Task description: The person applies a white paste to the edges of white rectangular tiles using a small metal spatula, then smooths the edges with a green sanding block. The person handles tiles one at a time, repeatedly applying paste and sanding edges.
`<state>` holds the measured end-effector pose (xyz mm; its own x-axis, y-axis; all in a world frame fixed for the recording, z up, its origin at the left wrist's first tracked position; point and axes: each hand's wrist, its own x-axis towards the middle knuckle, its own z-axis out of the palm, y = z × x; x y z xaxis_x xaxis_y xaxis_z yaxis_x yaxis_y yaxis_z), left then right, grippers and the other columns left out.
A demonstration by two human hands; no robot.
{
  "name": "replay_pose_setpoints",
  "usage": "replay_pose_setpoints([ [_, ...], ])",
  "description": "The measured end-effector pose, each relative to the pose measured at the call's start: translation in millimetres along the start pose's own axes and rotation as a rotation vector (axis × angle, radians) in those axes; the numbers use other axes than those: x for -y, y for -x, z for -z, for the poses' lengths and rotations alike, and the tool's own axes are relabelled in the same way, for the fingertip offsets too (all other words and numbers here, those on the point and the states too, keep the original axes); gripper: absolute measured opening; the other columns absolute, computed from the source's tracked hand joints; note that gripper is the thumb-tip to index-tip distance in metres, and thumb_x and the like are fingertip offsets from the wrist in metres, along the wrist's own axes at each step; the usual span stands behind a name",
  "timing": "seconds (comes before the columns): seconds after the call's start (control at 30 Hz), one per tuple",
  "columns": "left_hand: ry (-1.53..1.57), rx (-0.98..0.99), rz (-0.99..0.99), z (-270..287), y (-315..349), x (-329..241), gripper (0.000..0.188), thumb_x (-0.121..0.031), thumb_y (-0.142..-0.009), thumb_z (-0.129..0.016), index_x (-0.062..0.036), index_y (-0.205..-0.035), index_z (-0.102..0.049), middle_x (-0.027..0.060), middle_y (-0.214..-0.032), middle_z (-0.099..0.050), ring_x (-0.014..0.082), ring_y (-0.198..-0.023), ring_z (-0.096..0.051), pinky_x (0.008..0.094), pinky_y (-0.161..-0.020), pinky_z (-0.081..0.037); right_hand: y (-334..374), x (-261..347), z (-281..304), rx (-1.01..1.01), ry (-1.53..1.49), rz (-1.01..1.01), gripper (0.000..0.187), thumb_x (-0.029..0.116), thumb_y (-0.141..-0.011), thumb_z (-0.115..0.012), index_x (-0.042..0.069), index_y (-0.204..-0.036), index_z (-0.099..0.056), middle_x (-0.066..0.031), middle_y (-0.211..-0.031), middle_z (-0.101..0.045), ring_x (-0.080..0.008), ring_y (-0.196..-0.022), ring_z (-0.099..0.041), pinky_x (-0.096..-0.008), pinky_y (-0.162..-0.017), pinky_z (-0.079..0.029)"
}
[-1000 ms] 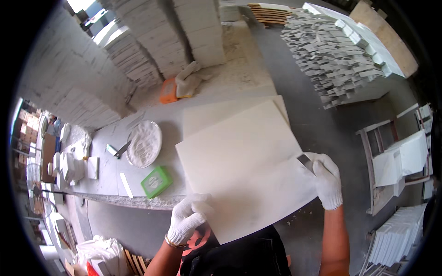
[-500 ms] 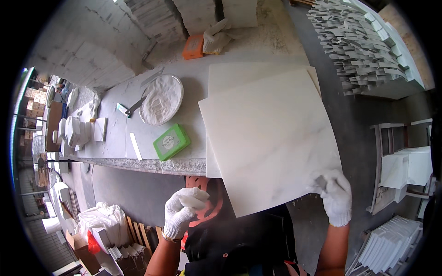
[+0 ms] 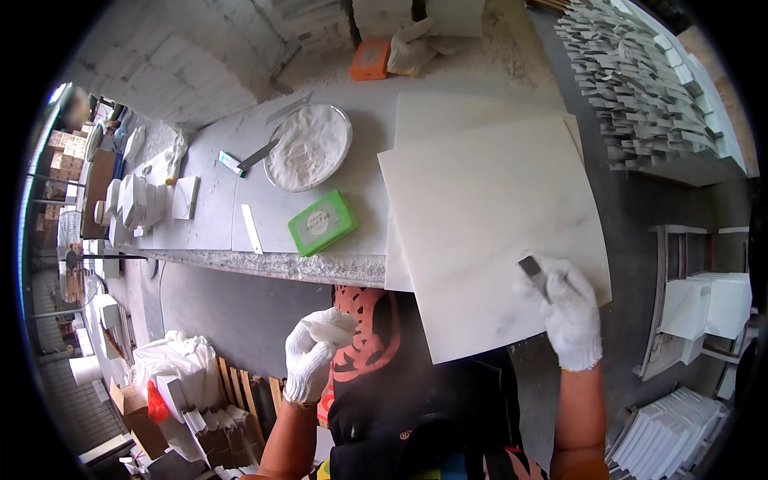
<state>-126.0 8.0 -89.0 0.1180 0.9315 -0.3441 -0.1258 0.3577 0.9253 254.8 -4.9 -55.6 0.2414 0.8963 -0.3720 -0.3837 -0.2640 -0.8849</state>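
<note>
My right hand, in a white knit glove, is closed on a small dark grey flat piece, which I cannot name more closely. It is over the near right part of a large pale marble slab, whose near corner juts past the bench edge. My gloved left hand hangs in front of the bench, apart from the slab, with curled fingers; whether anything small sits in them is hidden. Left of the slab lie a green hand pad and a round bowl of white paste with a putty knife resting on its rim.
The bench has a rough front edge. At its back are an orange block and a white glove. A narrow white strip and small white blocks lie leftward. Stacked tiles stand at the lower right.
My right hand has moved from the slab's near right edge inward over its surface, and the grey piece now shows clearly. My left hand stays curled. The whole view has shifted slightly.
</note>
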Motion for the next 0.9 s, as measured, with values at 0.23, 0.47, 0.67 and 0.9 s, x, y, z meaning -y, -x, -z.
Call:
replay_pose_setpoints([
  [0.23, 0.034, -0.041, -0.083, 3, -6, 7, 0.054, -0.025, -0.085, -0.074, 0.0057, -0.126, -0.056, 0.0201, -0.112, -0.069, 0.0301, -0.101, -0.068, 0.0406, -0.092, -0.053, 44, -28, -42, 0.371, 0.016, -0.203, 0.015, 0.015, -0.102, -0.059, 0.002, -0.099, -0.064, -0.0202, -0.137, -0.061, -0.0303, -0.130, -0.058, -0.0411, -0.110, -0.043],
  [0.47, -0.018, -0.060, -0.128, 5, -8, 9, 0.056, -0.033, -0.086, -0.074, 0.0035, -0.125, -0.057, 0.0197, -0.110, -0.069, 0.0289, -0.097, -0.069, 0.0394, -0.086, -0.054, 55, -19, 86, -0.407, -0.173, 0.265, 0.022, 0.022, -0.103, -0.060, 0.002, -0.112, -0.059, -0.0179, -0.133, -0.061, -0.0314, -0.121, -0.062, -0.0428, -0.092, -0.057],
  [0.67, -0.063, 0.031, -0.100, -13, -13, 3, 0.047, -0.022, -0.086, -0.067, 0.0054, -0.123, -0.058, 0.0200, -0.108, -0.070, 0.0275, -0.097, -0.069, 0.0376, -0.086, -0.055, 87, -28, 139, -0.664, -0.073, 0.224, 0.023, 0.030, -0.105, -0.057, 0.007, -0.110, -0.057, -0.0050, -0.095, -0.060, -0.0143, -0.077, -0.058, -0.0258, -0.060, -0.045],
  [0.9, -0.137, 0.147, -0.078, -36, -13, -10, 0.081, -0.057, -0.079, -0.081, 0.0048, -0.126, -0.056, 0.0172, -0.107, -0.070, 0.0254, -0.095, -0.068, 0.0372, -0.085, -0.054, 71, -39, 109, -0.717, -0.082, 0.180, 0.024, 0.022, -0.105, -0.057, 0.001, -0.115, -0.055, -0.0061, -0.083, -0.057, -0.0123, -0.065, -0.053, -0.0259, -0.056, -0.043],
])
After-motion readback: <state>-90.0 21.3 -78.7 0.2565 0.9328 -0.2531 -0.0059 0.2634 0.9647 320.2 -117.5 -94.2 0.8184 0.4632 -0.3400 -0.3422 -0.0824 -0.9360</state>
